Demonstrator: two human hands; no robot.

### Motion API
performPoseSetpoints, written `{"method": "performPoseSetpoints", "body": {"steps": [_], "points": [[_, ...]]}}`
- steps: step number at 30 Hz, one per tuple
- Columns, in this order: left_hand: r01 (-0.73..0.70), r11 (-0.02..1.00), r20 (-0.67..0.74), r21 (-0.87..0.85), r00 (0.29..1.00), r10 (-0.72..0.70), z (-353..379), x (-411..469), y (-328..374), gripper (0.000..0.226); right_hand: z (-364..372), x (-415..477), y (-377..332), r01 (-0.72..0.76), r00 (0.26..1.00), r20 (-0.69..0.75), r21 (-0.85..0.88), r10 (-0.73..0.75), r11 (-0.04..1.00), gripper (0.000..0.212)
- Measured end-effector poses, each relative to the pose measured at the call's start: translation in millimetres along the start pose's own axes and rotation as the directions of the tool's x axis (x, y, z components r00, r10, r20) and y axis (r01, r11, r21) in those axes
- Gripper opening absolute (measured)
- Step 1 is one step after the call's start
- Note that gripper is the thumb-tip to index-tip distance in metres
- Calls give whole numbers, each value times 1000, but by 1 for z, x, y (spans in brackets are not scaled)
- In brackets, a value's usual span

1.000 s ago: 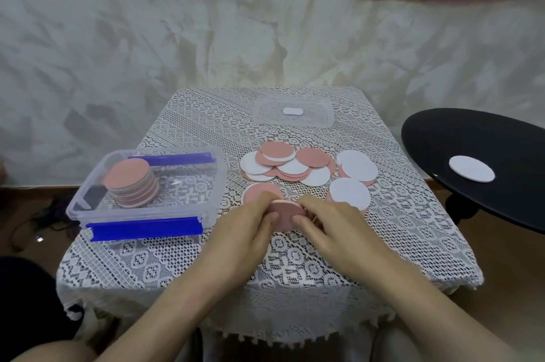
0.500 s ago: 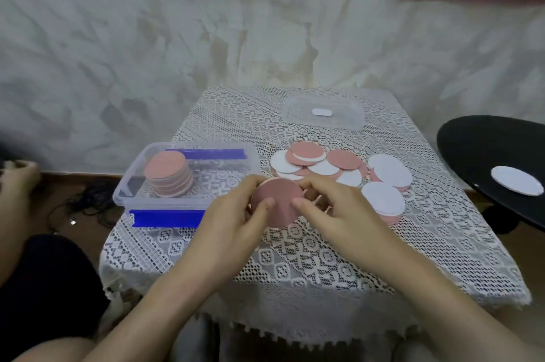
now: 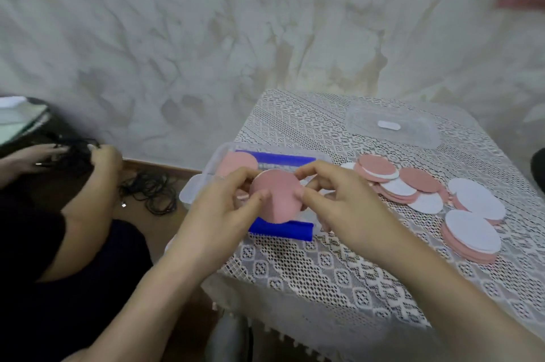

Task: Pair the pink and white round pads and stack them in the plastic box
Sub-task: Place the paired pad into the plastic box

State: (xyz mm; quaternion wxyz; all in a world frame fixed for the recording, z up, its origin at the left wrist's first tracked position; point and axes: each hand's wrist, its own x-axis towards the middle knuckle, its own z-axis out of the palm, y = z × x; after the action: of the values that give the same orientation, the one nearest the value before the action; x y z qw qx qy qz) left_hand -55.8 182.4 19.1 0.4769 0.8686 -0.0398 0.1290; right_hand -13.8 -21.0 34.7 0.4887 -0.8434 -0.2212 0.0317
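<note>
1. Our left hand [image 3: 218, 214] and right hand [image 3: 348, 205] are close together. Each pinches an opposite edge of one pink round pad [image 3: 277, 196]. Its pink face tilts towards us, and we cannot tell whether a white pad sits behind it.
2. The pad hangs directly over the plastic box [image 3: 193, 184], above its near blue clip [image 3: 280, 227].
3. The stack of pads [image 3: 239, 162] in the box lies just beyond and left of the held pad, on our left hand's side. We judge the coming move to be a short carry that way, tipping the pad flat.
4. The loose pads [image 3: 395, 184] lie on the tabletop [image 3: 324, 273] to the right, nearer our right hand.
</note>
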Motion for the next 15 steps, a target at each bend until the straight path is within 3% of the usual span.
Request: {"method": "performPoseSetpoints", "body": {"steps": [7, 10, 13, 15], "points": [[30, 986, -168, 166, 986, -1, -38, 12, -26, 16, 22, 44, -20, -38, 998, 44, 57, 36, 998, 9], [59, 974, -241, 219, 970, -5, -47, 16, -36, 26, 28, 62, -23, -91, 995, 51, 95, 86, 991, 9], [106, 958, -209, 265, 977, -51, -50, 18, -43, 40, 37, 77, -19, -145, 989, 47, 100, 141, 984, 13], [135, 951, -161, 279, 983, -92, -48, 18, -44, 48, 45, 84, -13, -143, 989, 37, -34, 145, 989, 12]]}}
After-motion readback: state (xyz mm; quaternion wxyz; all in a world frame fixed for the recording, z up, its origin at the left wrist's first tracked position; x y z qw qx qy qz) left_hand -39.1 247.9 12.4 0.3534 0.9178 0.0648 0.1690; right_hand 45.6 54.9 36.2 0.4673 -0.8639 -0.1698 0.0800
